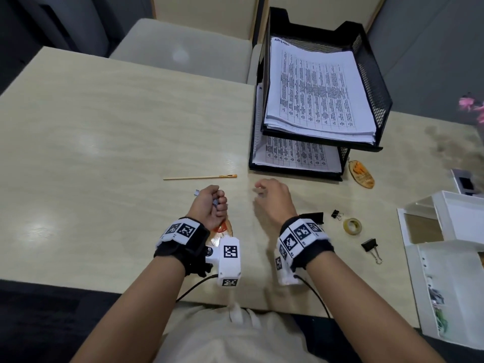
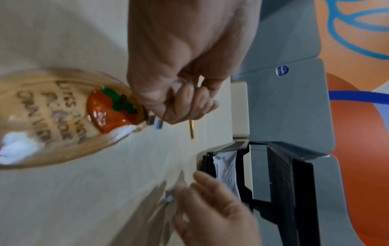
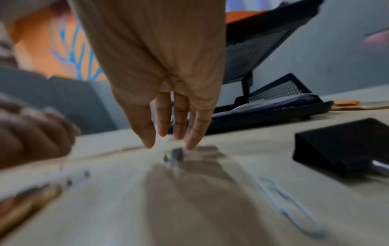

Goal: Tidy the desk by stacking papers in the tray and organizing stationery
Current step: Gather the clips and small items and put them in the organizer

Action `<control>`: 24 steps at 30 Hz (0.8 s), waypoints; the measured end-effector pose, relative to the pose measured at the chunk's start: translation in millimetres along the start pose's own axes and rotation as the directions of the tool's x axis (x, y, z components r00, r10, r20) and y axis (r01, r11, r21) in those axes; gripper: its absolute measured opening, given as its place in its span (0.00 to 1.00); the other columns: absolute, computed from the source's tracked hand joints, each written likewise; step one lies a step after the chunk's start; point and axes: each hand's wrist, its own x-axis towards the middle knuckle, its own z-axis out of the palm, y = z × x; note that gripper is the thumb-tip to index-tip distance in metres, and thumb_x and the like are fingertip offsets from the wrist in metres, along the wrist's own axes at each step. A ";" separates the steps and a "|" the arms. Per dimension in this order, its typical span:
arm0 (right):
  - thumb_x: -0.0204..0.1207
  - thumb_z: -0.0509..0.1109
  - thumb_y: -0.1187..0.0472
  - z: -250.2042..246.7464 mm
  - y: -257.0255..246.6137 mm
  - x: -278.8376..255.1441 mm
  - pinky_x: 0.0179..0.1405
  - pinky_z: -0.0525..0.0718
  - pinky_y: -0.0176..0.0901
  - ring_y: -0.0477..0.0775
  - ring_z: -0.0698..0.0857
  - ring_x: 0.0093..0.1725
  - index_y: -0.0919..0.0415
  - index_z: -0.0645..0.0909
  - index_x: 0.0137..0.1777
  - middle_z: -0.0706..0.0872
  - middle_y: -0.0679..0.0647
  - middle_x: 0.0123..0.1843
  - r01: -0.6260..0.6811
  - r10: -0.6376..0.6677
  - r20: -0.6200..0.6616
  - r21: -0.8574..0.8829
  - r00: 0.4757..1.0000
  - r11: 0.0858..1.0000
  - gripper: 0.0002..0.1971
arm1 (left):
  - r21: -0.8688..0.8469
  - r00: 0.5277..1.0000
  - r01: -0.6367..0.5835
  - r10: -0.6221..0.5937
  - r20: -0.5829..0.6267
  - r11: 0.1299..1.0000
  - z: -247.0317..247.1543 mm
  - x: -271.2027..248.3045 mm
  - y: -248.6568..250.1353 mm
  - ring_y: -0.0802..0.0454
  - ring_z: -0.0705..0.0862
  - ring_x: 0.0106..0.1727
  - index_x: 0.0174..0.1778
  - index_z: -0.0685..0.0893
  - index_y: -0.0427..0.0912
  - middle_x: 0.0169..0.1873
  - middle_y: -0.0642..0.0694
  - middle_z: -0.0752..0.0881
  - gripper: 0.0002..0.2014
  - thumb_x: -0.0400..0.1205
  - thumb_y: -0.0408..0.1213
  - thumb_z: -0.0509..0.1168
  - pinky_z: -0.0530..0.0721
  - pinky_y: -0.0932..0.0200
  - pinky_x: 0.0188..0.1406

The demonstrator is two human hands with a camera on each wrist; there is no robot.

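My left hand is a fist low on the desk and grips small silvery clips that poke out of it; the left wrist view shows the fingers curled tight. To its right, my right hand hangs with straight fingers pointing down. Their tips are at a small silvery clip that lies on the desk. A thin paintbrush lies just beyond both hands. The black two-tier mesh tray at the back right holds printed papers on both levels.
A wooden strawberry tag lies under my left wrist and a second wooden tag by the tray. Binder clips, a big black clip, a tape roll and a white organizer are at the right. A paper clip lies near.
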 end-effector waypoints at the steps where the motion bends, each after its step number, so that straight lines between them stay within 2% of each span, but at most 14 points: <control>1: 0.70 0.61 0.76 5.3 3.7 -0.4 0.53 0.82 0.47 0.60 0.82 0.52 0.66 0.83 0.46 0.83 0.60 0.52 0.033 -0.030 0.035 -0.076 0.999 0.997 0.11 | -0.017 1.000 -0.017 0.016 -0.008 1.000 -4.8 -0.2 3.1 0.60 0.62 0.08 0.27 0.66 0.44 0.09 0.53 0.68 0.18 0.84 0.39 0.49 0.55 0.72 0.08; 3: 0.67 0.57 0.78 14.1 7.9 -1.8 0.43 0.77 0.46 0.60 0.78 0.46 0.67 0.76 0.34 0.79 0.58 0.44 0.063 -0.057 0.043 -0.169 0.997 0.984 0.09 | -0.047 0.998 -0.051 0.050 -0.028 0.998 -15.2 -1.3 10.4 0.60 0.62 0.08 0.27 0.67 0.44 0.09 0.53 0.68 0.18 0.84 0.39 0.49 0.55 0.73 0.08; 4: 0.67 0.57 0.79 16.8 9.4 -1.6 0.41 0.74 0.45 0.59 0.76 0.45 0.66 0.75 0.32 0.77 0.57 0.43 0.059 -0.054 0.035 -0.175 0.998 0.983 0.11 | -0.061 0.997 -0.071 0.068 -0.041 0.996 -20.6 -2.3 14.8 0.60 0.63 0.08 0.27 0.67 0.44 0.09 0.52 0.68 0.17 0.84 0.39 0.49 0.56 0.73 0.08; 8: 0.73 0.58 0.78 19.6 12.8 -0.9 0.46 0.77 0.41 0.57 0.79 0.49 0.70 0.82 0.39 0.79 0.57 0.47 0.030 -0.030 0.005 -0.151 1.000 0.988 0.12 | -0.114 0.984 -0.143 0.129 -0.123 0.983 -38.1 -7.4 29.5 0.59 0.65 0.08 0.28 0.69 0.43 0.09 0.53 0.70 0.17 0.84 0.37 0.49 0.59 0.75 0.08; 11: 0.74 0.62 0.75 16.2 0.1 -3.5 0.39 0.73 0.31 0.53 0.79 0.46 0.68 0.83 0.39 0.78 0.53 0.45 0.013 -0.014 -0.010 -0.033 1.000 0.999 0.09 | -0.191 0.974 -0.171 0.137 -0.180 0.967 -42.1 -6.8 31.2 0.58 0.74 0.10 0.29 0.73 0.40 0.10 0.49 0.76 0.17 0.84 0.36 0.51 0.71 0.75 0.13; 12: 0.74 0.64 0.74 15.2 -8.3 -4.5 0.37 0.71 0.26 0.51 0.78 0.45 0.66 0.83 0.40 0.78 0.53 0.46 0.027 -0.027 -0.002 0.026 1.000 0.999 0.08 | -0.207 0.975 -0.170 0.134 -0.177 0.963 -41.9 -6.3 29.8 0.57 0.78 0.12 0.30 0.74 0.38 0.12 0.48 0.79 0.16 0.84 0.36 0.52 0.76 0.73 0.15; 14: 0.74 0.69 0.71 14.7 -29.8 -6.6 0.39 0.72 0.25 0.48 0.77 0.46 0.66 0.84 0.43 0.79 0.52 0.46 0.094 -0.097 0.018 0.120 0.995 0.988 0.04 | -0.194 0.982 -0.155 0.128 -0.141 0.969 -40.7 -5.3 24.7 0.53 0.85 0.17 0.34 0.78 0.35 0.16 0.44 0.84 0.16 0.85 0.36 0.53 0.84 0.68 0.22; 16: 0.70 0.72 0.69 17.2 -52.4 -10.2 0.39 0.72 0.25 0.49 0.78 0.44 0.66 0.86 0.43 0.81 0.53 0.44 0.186 -0.192 0.024 0.168 0.981 0.968 0.03 | -0.172 0.988 -0.133 0.118 -0.099 0.976 -38.3 -5.1 20.4 0.50 0.88 0.23 0.37 0.79 0.33 0.22 0.40 0.87 0.17 0.86 0.37 0.52 0.86 0.65 0.27; 18: 0.68 0.73 0.68 22.0 -70.7 -13.9 0.40 0.75 0.30 0.49 0.79 0.42 0.65 0.87 0.42 0.83 0.55 0.43 0.256 -0.268 0.040 0.191 0.963 0.948 0.04 | -0.171 0.992 -0.115 0.103 -0.074 0.979 -36.2 -5.9 18.6 0.50 0.86 0.25 0.37 0.79 0.32 0.29 0.38 0.86 0.19 0.86 0.38 0.50 0.85 0.65 0.25; 20: 0.69 0.73 0.67 26.0 -78.4 -14.7 0.47 0.78 0.39 0.51 0.80 0.42 0.65 0.87 0.43 0.86 0.58 0.46 0.279 -0.293 0.047 0.201 0.955 0.939 0.04 | -0.188 0.994 -0.095 0.083 -0.074 0.978 -36.1 -7.1 19.2 0.52 0.84 0.21 0.36 0.78 0.32 0.32 0.38 0.83 0.19 0.86 0.39 0.50 0.84 0.67 0.20; 22: 0.70 0.72 0.66 28.5 -75.3 -11.2 0.51 0.80 0.45 0.55 0.82 0.45 0.65 0.86 0.45 0.86 0.59 0.49 0.253 -0.265 0.035 0.199 0.964 0.947 0.05 | -0.189 0.993 -0.068 0.049 -0.106 0.980 -40.8 -8.3 21.4 0.55 0.81 0.14 0.33 0.76 0.35 0.26 0.40 0.81 0.18 0.86 0.39 0.52 0.79 0.71 0.14; 24: 0.72 0.69 0.67 31.5 -66.0 -5.4 0.48 0.80 0.42 0.54 0.83 0.44 0.65 0.86 0.48 0.86 0.59 0.52 0.203 -0.211 0.053 0.130 0.976 0.970 0.07 | -0.130 0.994 -0.032 0.017 -0.111 0.991 -48.9 -9.9 24.0 0.59 0.72 0.09 0.29 0.71 0.41 0.14 0.48 0.77 0.18 0.85 0.39 0.51 0.67 0.75 0.08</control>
